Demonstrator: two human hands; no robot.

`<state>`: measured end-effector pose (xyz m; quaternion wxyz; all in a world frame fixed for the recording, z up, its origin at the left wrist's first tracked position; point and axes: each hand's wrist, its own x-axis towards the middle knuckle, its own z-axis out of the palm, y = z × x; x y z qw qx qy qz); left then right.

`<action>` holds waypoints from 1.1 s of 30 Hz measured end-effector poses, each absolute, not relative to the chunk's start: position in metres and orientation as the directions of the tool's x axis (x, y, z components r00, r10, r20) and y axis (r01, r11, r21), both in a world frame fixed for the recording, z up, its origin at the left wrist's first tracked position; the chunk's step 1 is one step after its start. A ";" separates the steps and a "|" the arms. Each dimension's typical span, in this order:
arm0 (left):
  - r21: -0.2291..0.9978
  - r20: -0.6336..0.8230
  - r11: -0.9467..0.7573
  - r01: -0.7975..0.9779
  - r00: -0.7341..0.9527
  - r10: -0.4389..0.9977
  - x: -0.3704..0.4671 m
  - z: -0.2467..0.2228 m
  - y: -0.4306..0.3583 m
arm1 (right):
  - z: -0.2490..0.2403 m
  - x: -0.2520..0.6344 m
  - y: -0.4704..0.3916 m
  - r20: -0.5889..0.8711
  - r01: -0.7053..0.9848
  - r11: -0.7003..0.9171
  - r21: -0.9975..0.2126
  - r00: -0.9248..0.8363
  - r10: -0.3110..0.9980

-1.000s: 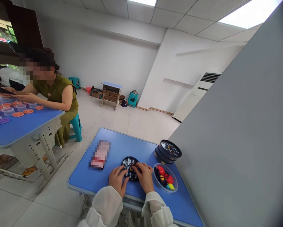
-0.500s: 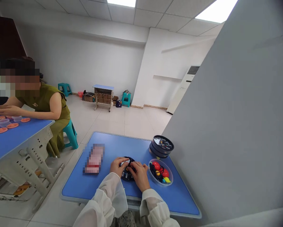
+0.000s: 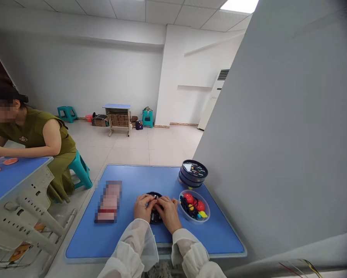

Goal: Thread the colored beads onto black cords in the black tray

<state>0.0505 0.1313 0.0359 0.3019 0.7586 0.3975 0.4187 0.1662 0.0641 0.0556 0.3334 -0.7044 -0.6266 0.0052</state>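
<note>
Both my hands rest on a black round tray (image 3: pixel 155 216) with small coloured pieces, lying on a blue table (image 3: pixel 138 181). My left hand (image 3: pixel 143 207) covers the tray's left side and my right hand (image 3: pixel 168 212) its right side, fingertips meeting over the top. What the fingers pinch is too small to tell. A clear plastic bowl (image 3: pixel 194 211) with red, yellow and black pieces stands just right of my right hand. Behind the bowl is a stack of black round trays (image 3: pixel 193 173).
A blurred pink object (image 3: pixel 107 201) lies on the table's left part. A grey wall (image 3: pixel 277 146) borders the table on the right. Another person in a green top (image 3: pixel 37 139) sits at a second blue table (image 3: pixel 5 173) to the left. Stools and a small desk (image 3: pixel 117 116) stand far back.
The view has swung right and down, so the other person and table slid left. My hands have closed in over the black tray, covering more of it.
</note>
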 end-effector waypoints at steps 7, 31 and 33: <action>0.768 0.388 -0.518 0.377 0.370 0.844 0.050 0.023 0.135 | 0.046 0.169 0.067 0.363 0.876 -0.034 -0.481 0.234 0.902; 0.447 0.682 -0.820 0.357 0.457 0.571 -0.024 -0.017 0.083 | 0.107 0.262 0.009 0.278 0.885 -0.373 -0.278 0.446 0.851; 0.410 0.709 -0.850 0.330 0.472 0.525 -0.024 -0.018 0.087 | 0.104 0.259 0.010 0.261 0.881 -0.384 -0.277 0.453 0.852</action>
